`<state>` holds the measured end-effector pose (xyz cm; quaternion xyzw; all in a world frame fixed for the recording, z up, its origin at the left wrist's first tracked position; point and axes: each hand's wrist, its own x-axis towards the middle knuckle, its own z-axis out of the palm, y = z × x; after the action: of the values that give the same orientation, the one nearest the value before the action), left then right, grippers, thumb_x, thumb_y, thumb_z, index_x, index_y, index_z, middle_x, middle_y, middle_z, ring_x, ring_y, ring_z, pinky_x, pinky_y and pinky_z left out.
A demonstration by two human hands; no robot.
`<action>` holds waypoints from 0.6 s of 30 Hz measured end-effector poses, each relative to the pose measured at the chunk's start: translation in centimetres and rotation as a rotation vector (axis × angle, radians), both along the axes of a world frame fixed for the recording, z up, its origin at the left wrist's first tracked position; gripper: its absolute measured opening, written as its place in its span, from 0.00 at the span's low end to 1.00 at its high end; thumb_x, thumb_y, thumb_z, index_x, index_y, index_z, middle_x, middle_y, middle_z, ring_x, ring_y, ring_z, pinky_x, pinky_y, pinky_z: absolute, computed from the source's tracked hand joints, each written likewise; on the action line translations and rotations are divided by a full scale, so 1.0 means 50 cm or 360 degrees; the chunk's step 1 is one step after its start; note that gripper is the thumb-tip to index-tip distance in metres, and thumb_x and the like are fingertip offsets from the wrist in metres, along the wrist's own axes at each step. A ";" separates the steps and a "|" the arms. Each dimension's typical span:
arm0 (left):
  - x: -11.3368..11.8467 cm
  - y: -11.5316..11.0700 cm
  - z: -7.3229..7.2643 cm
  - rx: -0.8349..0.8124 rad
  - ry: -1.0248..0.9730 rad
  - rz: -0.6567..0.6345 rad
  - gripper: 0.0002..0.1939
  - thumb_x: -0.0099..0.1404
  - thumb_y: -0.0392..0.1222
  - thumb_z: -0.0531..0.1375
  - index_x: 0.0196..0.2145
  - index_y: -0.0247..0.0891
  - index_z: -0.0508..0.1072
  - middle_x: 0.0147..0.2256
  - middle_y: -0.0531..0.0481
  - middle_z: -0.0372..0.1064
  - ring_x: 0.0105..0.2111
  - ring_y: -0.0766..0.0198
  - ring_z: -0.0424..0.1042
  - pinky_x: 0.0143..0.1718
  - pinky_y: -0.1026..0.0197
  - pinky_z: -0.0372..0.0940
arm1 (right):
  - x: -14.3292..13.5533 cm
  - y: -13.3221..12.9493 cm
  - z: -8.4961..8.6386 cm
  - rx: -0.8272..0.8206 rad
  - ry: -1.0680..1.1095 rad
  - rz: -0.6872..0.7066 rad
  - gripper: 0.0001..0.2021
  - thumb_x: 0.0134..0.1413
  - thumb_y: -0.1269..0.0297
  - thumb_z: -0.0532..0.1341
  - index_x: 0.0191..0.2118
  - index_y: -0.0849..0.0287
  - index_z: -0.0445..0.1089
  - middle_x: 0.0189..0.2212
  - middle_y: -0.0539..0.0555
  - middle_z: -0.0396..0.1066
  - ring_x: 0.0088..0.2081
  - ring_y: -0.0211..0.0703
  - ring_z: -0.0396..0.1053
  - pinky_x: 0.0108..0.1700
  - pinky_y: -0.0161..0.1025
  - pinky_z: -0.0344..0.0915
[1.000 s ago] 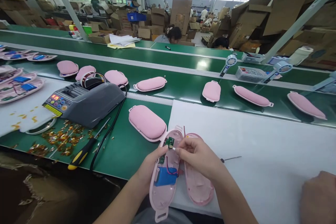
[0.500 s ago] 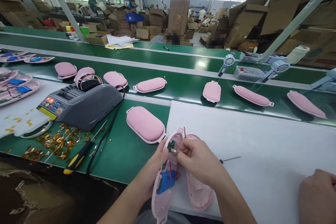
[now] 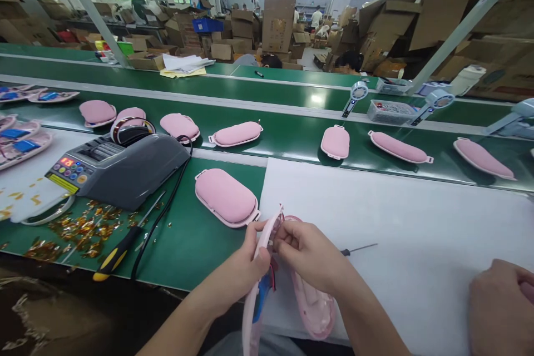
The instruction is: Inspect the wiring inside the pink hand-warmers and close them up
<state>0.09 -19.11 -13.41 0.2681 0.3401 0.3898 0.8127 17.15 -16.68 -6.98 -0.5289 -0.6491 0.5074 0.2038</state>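
Note:
My left hand grips a pink plastic shell half, tilted nearly on edge. Inside it a blue battery pack and red and black wires show; the circuit board is hidden at this angle. My right hand is closed in a pinch at the shell's inner side, and whatever its fingertips hold is too hidden to name. Beneath my right hand lies a second pink shell half, open side up on the white sheet. A whole pink padded case rests on the green mat to the left.
A grey tape dispenser, amber tape scraps and a yellow-black screwdriver lie left. A thin screwdriver is on the white sheet. Pink cases line the belt. Another person's hand rests at right.
The shell half in my left hand has turned from facing me to nearly edge-on, hiding its circuit board. My right hand stays pinched beside it. The view has shifted slightly.

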 end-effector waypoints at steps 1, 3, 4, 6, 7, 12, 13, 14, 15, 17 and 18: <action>-0.001 0.001 -0.001 -0.0008 0.0035 0.0003 0.34 0.55 0.50 0.66 0.56 0.39 0.62 0.26 0.54 0.68 0.24 0.66 0.67 0.30 0.64 0.62 | 0.000 -0.001 -0.005 -0.0006 0.0021 -0.0019 0.07 0.48 0.71 0.53 0.23 0.57 0.57 0.23 0.46 0.61 0.25 0.35 0.59 0.27 0.33 0.55; 0.001 0.009 -0.001 -0.0063 0.0058 -0.0005 0.33 0.56 0.52 0.65 0.56 0.40 0.61 0.27 0.53 0.70 0.24 0.65 0.68 0.30 0.63 0.63 | 0.000 -0.002 -0.011 -0.0018 0.0048 -0.0048 0.07 0.50 0.70 0.53 0.23 0.57 0.59 0.22 0.46 0.61 0.24 0.35 0.59 0.26 0.33 0.55; 0.004 0.015 -0.001 -0.0111 0.0008 -0.0003 0.33 0.57 0.53 0.64 0.57 0.41 0.62 0.28 0.52 0.71 0.24 0.64 0.70 0.30 0.62 0.64 | 0.001 -0.002 -0.012 -0.0014 0.0054 -0.0053 0.07 0.51 0.69 0.53 0.24 0.57 0.61 0.22 0.46 0.63 0.24 0.35 0.60 0.26 0.33 0.55; 0.009 0.032 -0.002 -0.0187 -0.0133 0.0019 0.32 0.57 0.54 0.64 0.56 0.39 0.64 0.31 0.47 0.75 0.28 0.59 0.74 0.33 0.59 0.66 | 0.006 0.002 -0.010 0.0046 0.0051 -0.0152 0.08 0.54 0.67 0.53 0.26 0.57 0.65 0.23 0.48 0.66 0.25 0.37 0.62 0.28 0.34 0.57; 0.013 0.041 -0.002 -0.0202 -0.0190 0.0028 0.32 0.56 0.54 0.65 0.55 0.38 0.66 0.32 0.44 0.76 0.31 0.55 0.75 0.35 0.57 0.67 | 0.009 0.006 -0.008 0.0098 0.0042 -0.0265 0.09 0.55 0.65 0.53 0.29 0.57 0.68 0.26 0.49 0.68 0.26 0.37 0.63 0.29 0.35 0.58; 0.017 0.053 0.005 -0.0219 -0.0246 -0.0034 0.32 0.56 0.57 0.63 0.52 0.33 0.72 0.35 0.38 0.78 0.41 0.45 0.75 0.41 0.49 0.68 | 0.024 0.047 -0.013 0.0156 0.0054 -0.0684 0.15 0.54 0.60 0.57 0.46 0.56 0.70 0.42 0.54 0.71 0.27 0.37 0.64 0.33 0.37 0.61; 0.015 0.048 0.009 -0.0227 -0.0251 -0.0055 0.32 0.56 0.58 0.63 0.52 0.33 0.72 0.36 0.37 0.78 0.42 0.45 0.75 0.42 0.48 0.68 | 0.024 0.056 -0.017 0.0109 0.0101 -0.0652 0.15 0.52 0.61 0.59 0.46 0.56 0.70 0.41 0.53 0.72 0.26 0.36 0.64 0.32 0.37 0.61; 0.013 0.043 0.014 -0.0230 -0.0257 -0.0076 0.31 0.57 0.58 0.62 0.51 0.33 0.73 0.37 0.37 0.78 0.42 0.45 0.75 0.43 0.48 0.67 | 0.024 0.064 -0.021 0.0068 0.0158 -0.0630 0.15 0.50 0.62 0.60 0.45 0.56 0.71 0.38 0.52 0.72 0.26 0.35 0.64 0.31 0.36 0.61; 0.010 0.039 0.020 -0.0229 -0.0261 -0.0095 0.31 0.57 0.59 0.62 0.50 0.32 0.74 0.37 0.37 0.78 0.43 0.45 0.75 0.43 0.48 0.67 | 0.023 0.069 -0.024 0.0036 0.0221 -0.0619 0.14 0.48 0.62 0.61 0.43 0.57 0.71 0.34 0.51 0.72 0.26 0.35 0.64 0.30 0.35 0.60; 0.004 0.031 0.031 -0.0234 -0.0253 -0.0134 0.31 0.57 0.60 0.61 0.48 0.31 0.76 0.39 0.36 0.77 0.42 0.48 0.75 0.44 0.50 0.67 | 0.025 0.072 -0.026 -0.0011 0.0362 -0.0634 0.11 0.47 0.62 0.61 0.38 0.59 0.71 0.28 0.49 0.69 0.25 0.34 0.62 0.28 0.33 0.59; 0.002 0.029 0.036 -0.0240 -0.0242 -0.0146 0.30 0.58 0.60 0.60 0.47 0.31 0.76 0.39 0.36 0.77 0.41 0.49 0.75 0.44 0.51 0.68 | 0.027 0.069 -0.026 -0.0034 0.0437 -0.0648 0.11 0.47 0.61 0.61 0.38 0.59 0.70 0.27 0.48 0.67 0.24 0.33 0.60 0.27 0.32 0.57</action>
<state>0.16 -17.66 -11.59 0.1912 0.2933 0.3448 0.8710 18.50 -13.23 -8.28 -0.5771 -0.4899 0.5298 0.3825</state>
